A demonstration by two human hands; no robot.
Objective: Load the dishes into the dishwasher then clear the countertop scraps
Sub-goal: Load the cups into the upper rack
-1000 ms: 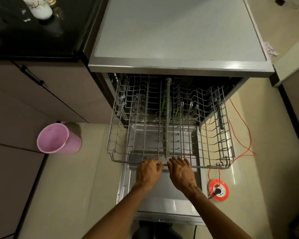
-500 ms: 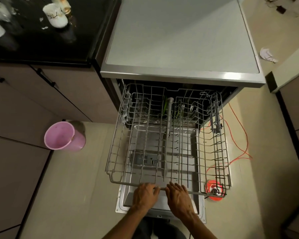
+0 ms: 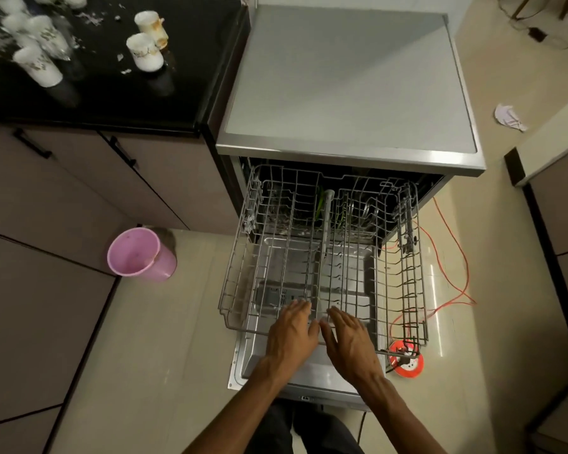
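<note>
Dishwasher (image 3: 348,93) open, door (image 3: 304,371) folded down flat. Wire rack (image 3: 322,267) pulled out over the door; its near part holds no dishes, and some items show in its far part under the dishwasher top, too dark to identify.

Left hand (image 3: 292,335) and right hand (image 3: 351,342) side by side over the rack's near front rail, palms down. Fingers (image 3: 300,309) on both hands straight and loosely spread, holding nothing. Can't tell if they touch the wire or hover just above it.

Dirty white cups (image 3: 145,50) still standing on the black desk (image 3: 184,93), far left, with small white scraps (image 3: 89,18) scattered around them.

Pink bucket (image 3: 141,255) on the floor left of the rack, against the cabinets. Orange cable (image 3: 446,257) runs along the floor right of the rack to an orange reel (image 3: 407,362) near the rack's front right corner. Crumpled white cloth (image 3: 509,116) on the floor, far right.
</note>
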